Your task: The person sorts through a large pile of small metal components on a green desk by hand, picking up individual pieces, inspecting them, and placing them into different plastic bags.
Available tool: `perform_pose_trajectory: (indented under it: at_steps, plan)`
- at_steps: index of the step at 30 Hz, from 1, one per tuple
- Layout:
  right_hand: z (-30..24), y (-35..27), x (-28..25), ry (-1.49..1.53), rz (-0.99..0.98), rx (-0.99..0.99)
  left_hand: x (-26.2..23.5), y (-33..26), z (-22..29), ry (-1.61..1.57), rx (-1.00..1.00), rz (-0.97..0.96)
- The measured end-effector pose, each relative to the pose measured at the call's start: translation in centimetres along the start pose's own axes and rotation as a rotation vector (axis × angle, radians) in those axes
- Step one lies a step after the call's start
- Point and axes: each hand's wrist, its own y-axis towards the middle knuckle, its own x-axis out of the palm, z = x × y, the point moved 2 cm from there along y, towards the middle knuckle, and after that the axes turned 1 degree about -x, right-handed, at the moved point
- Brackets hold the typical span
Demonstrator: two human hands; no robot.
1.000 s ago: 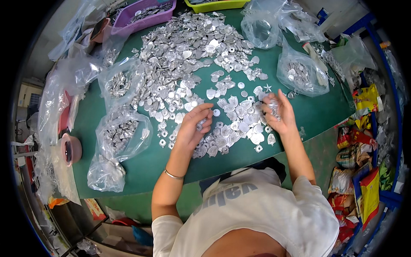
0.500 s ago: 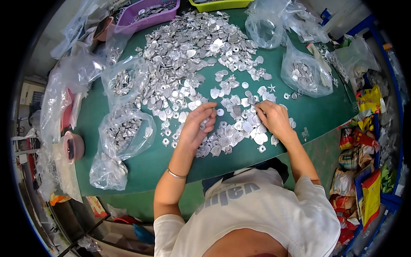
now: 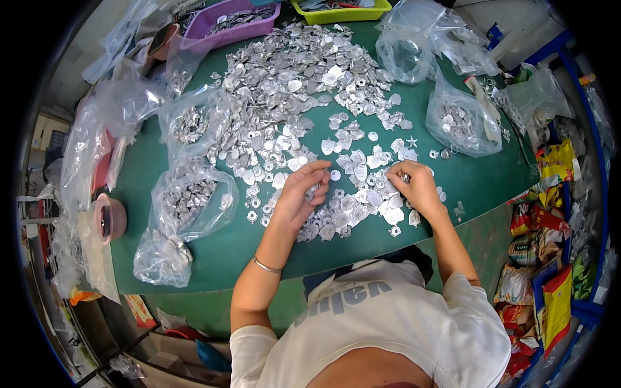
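My left hand is curled above the near side of the scattered pieces, palm turned partly up. Silver ring-shaped metal pieces show inside its bent fingers. To its right, my right hand is closed in a pinch over the loose pieces, with a small shiny metal piece between thumb and fingers; its exact shape is hidden. Between and below the hands lies a spread of flat silver metal pieces, some shield-shaped, some round with holes. A star-shaped piece rests beyond my right hand.
A large heap of metal pieces covers the far middle of the green table. Clear bags of pieces stand left and right. Purple and yellow-green baskets sit behind; a pink cup is at left.
My right hand's fingers have drawn in, and a shiny metal piece now shows in its pinch. My left hand stays in nearly the same place. The whole view has shifted slightly.
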Motion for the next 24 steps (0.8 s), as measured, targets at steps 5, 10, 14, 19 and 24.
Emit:
perform_pose_trajectory:
  at_steps: [5, 10, 14, 19, 24]
  plan:
    - [-1.5, -0.4, -0.5, -0.05, -0.04, -0.011, 0.1, 0.1, 0.0, 0.026, 0.005, 0.02]
    - [-1.3, -0.6, 0.2, -0.126, -0.108, -0.028, 0.2, 0.0, 0.2, 0.021, -0.005, 0.032]
    - [-2.0, -0.5, 0.5, -0.149, -0.064, -0.047, 0.3, 0.0, 0.2, 0.015, -0.003, 0.022]
    - [-2.3, 0.0, 0.9, -0.069, -0.13, 0.008, -0.1, -0.1, -0.1, 0.018, -0.015, 0.003]
    - [-3.1, 0.3, 1.0, -0.205, -0.102, -0.112, 0.3, 0.0, 0.2, 0.029, -0.013, 0.046]
